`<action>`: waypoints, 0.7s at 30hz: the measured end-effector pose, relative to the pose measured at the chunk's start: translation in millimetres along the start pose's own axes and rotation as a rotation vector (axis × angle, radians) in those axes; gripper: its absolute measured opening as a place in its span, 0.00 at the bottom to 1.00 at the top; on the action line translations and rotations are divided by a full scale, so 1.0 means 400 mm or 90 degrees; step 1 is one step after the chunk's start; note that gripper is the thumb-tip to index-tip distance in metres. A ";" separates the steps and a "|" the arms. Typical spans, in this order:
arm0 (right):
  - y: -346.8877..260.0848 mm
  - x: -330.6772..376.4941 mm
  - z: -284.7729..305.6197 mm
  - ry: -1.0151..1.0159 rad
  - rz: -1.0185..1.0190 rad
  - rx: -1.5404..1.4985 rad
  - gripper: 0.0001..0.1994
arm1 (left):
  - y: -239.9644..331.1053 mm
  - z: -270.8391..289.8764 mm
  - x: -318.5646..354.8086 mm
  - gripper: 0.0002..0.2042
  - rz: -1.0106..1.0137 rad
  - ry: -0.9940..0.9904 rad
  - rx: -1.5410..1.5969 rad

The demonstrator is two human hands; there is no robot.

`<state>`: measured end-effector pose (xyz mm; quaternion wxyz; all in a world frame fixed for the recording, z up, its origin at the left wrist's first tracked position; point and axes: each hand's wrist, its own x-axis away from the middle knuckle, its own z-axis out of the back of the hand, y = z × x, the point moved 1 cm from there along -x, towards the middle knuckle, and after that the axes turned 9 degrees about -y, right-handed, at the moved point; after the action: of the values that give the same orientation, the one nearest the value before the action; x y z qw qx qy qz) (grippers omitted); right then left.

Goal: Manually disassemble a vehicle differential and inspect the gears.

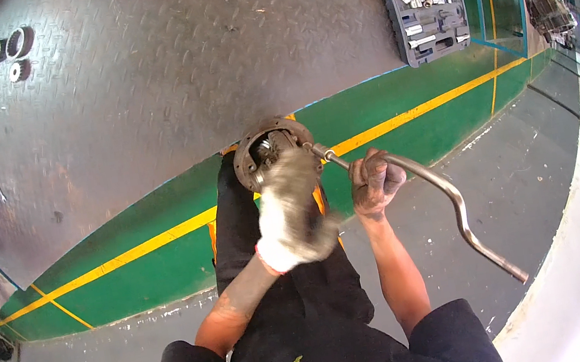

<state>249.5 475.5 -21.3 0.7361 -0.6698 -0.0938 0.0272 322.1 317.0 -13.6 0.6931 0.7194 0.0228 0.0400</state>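
Left hand (294,215), gloved, fingers curled over the round metal hub (273,155) resting on the lap. Right hand (375,182), bare, fingers clenched around the bent speed wrench (456,211); wrench tip seated in hub. Socket case (425,12) well apart on plate floor (137,91)

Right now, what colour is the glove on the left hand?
Dirty white with a pinkish cuff: the glove, clearest in the head view.
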 end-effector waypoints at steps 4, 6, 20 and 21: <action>-0.065 0.050 0.033 -0.055 0.086 0.231 0.21 | 0.153 -0.064 -0.072 0.34 -0.188 -0.119 0.005; -0.101 0.089 0.035 -0.027 0.082 0.158 0.21 | 0.209 -0.104 -0.110 0.29 -0.224 -0.113 -0.087; -0.454 0.054 0.195 0.120 0.113 0.127 0.42 | 0.267 -0.148 -0.196 0.08 -0.267 -0.103 -0.236; -0.524 0.067 0.185 0.028 0.174 0.107 0.34 | 0.264 -0.154 -0.200 0.08 -0.290 -0.113 -0.216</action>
<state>244.8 531.3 195.5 0.7809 -0.6128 0.0171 0.1199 234.6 367.1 92.0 0.7941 0.5701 0.1154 -0.1763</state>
